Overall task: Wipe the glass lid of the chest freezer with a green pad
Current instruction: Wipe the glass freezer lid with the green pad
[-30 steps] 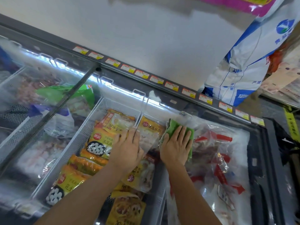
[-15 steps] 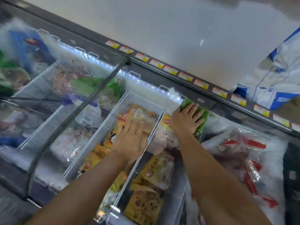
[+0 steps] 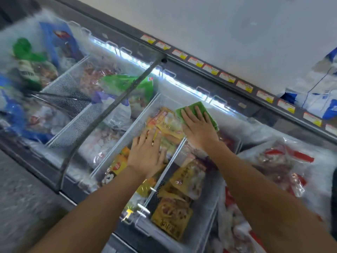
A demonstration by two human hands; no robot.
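The chest freezer's curved glass lid (image 3: 242,136) spans the view, with frozen food packs in wire baskets under it. My right hand (image 3: 198,127) lies flat on a green pad (image 3: 198,106), pressing it on the glass near the far lit edge. My left hand (image 3: 147,154) rests flat, fingers spread, on the glass nearer me, just left of the right hand and holding nothing. A dark lid frame bar (image 3: 113,108) runs diagonally to the left of both hands.
A rail of price tags (image 3: 228,77) lines the freezer's far edge under a white wall (image 3: 218,24). Blue-and-white sacks (image 3: 317,92) stand at the far right. Grey floor (image 3: 21,194) lies at lower left.
My right hand has slid the green pad away from me toward the lid's far edge, then left along it. My left hand stayed flat on the glass. The view has swung left.
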